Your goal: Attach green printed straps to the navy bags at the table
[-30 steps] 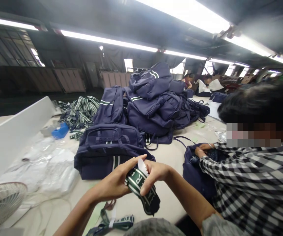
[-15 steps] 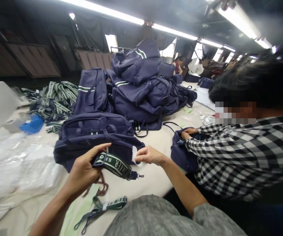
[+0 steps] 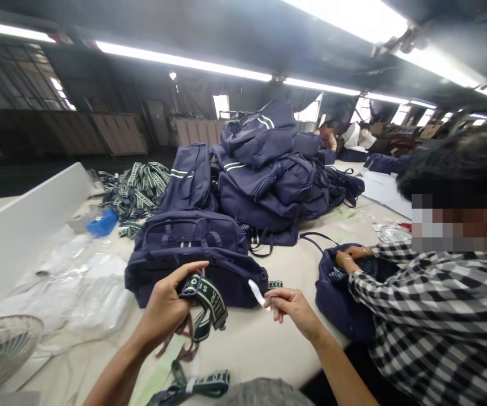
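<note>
My left hand (image 3: 164,309) is closed on a dark green shoulder strap (image 3: 215,299) with white lettering, its folded length hanging toward the table. A short strip of white material (image 3: 255,292) sticks out from the pinched fingertips of my right hand (image 3: 297,311), a little apart from the strap. Just behind both hands a navy duffel bag (image 3: 196,282) lies on the table. Below my left hand is another green strap (image 3: 212,385), bundled with a white band, beside some brown cord (image 3: 189,345).
Navy bags (image 3: 264,180) are piled at the back, with a heap of green straps (image 3: 142,186) to their left. Clear plastic bags (image 3: 100,299), a blue bin (image 3: 102,223) and a fan (image 3: 7,344) are on the left. A co-worker in a checked shirt (image 3: 429,293) handles a navy bag (image 3: 339,304) on the right.
The camera view has shifted, so the scene sits lower and further right. My right hand with the white strip has moved away from the strap, whose free end now hangs down.
</note>
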A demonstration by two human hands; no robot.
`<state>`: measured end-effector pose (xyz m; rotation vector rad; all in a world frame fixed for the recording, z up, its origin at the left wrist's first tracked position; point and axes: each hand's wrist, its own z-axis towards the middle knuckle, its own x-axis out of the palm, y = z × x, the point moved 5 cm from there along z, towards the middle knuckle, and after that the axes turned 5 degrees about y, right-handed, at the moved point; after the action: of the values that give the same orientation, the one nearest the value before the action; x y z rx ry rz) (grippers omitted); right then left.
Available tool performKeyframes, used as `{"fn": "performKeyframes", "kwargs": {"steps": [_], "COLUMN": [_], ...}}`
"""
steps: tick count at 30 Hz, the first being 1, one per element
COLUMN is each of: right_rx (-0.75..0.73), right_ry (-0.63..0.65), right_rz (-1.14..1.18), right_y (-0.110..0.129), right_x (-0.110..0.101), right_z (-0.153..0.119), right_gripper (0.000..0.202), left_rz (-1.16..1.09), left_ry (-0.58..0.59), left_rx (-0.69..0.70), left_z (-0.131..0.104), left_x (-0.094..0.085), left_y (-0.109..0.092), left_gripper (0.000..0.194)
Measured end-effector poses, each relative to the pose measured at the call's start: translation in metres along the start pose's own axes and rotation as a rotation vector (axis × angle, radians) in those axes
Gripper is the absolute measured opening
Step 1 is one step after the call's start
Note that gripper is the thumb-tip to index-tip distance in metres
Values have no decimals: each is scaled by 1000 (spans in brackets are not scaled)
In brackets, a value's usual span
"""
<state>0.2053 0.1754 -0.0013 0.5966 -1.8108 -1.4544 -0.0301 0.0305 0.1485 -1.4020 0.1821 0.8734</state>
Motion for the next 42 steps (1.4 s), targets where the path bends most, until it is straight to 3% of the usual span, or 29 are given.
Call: {"fn": "performKeyframes", "kwargs": {"steps": [3, 6, 9, 11, 14, 20, 25, 31, 39, 42], "right_rx": [1, -59, -124, -175, -285, -320, -283, -147, -219, -182], "right_ry": [39, -16, -42, -91, -113, 66, 45, 214, -27, -57], "right_rz": [-52, -54, -110, -249, -464, -752, -708, -356, -491, -484], "right_y": [2, 18, 37, 49, 71, 97, 88, 60, 51, 39], "right_x": [4, 8, 17, 25, 45, 97, 108, 104, 90, 88], "right_z": [-1, 0, 4, 6, 5, 7, 24, 35, 22, 15], "right_gripper": [44, 42, 59, 47, 31, 52, 36, 45, 38, 35], "left_rz": [-28, -67, -101, -126, -119, 43, 183, 165, 198, 214], "left_ry": [-32, -54, -81, -95, -88, -31, 7, 87, 103, 87], "left_rx": [-28, -87, -150, -186, -199, -30, 19, 41, 49, 50], "left_z": [-4, -8, -9, -7, 0, 15, 17, 17, 22, 22], "left_x": [-7, -13, -18, -21, -22, -17, -13, -11, -9, -8], "left_y": [1, -1, -2, -2, -3, -22, -39, -40, -21, -22], "left_gripper": [47, 46, 49, 52, 54, 52, 55, 56, 56, 57]}}
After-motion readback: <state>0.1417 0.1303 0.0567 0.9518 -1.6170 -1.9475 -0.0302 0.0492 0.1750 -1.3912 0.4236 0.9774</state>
